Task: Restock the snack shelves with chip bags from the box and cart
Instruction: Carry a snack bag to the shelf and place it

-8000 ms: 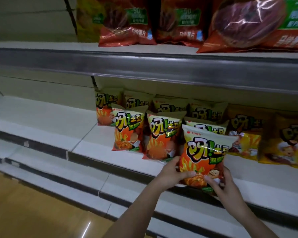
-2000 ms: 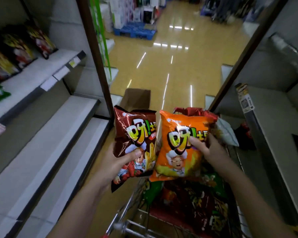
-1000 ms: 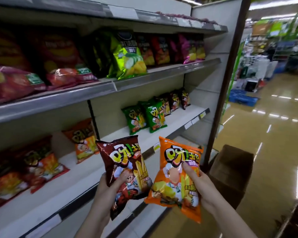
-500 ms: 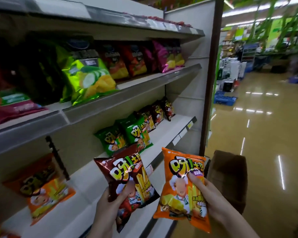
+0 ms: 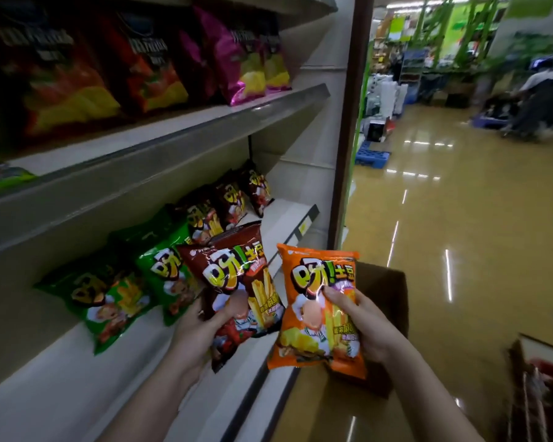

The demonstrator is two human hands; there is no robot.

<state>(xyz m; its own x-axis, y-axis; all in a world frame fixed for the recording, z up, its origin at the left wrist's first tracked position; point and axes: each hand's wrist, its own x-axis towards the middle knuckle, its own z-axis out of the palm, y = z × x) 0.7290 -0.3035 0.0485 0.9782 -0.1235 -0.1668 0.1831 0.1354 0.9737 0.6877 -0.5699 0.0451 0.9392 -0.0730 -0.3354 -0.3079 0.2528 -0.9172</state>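
Head view: left hand [image 5: 198,330] grips brown bag [image 5: 237,282], right hand [image 5: 364,327] orange bag [image 5: 316,307], above white shelf [image 5: 77,378], glossy floor [image 5: 460,250].

Both forearms are seen bare to the frame's edge; no sleeve, glove, watch or ring is worn on the left hand [image 5: 194,330] or right hand [image 5: 369,327].

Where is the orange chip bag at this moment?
In the head view the orange chip bag is low in the centre, held by the right hand, just right of the brown chip bag and above the cardboard box.
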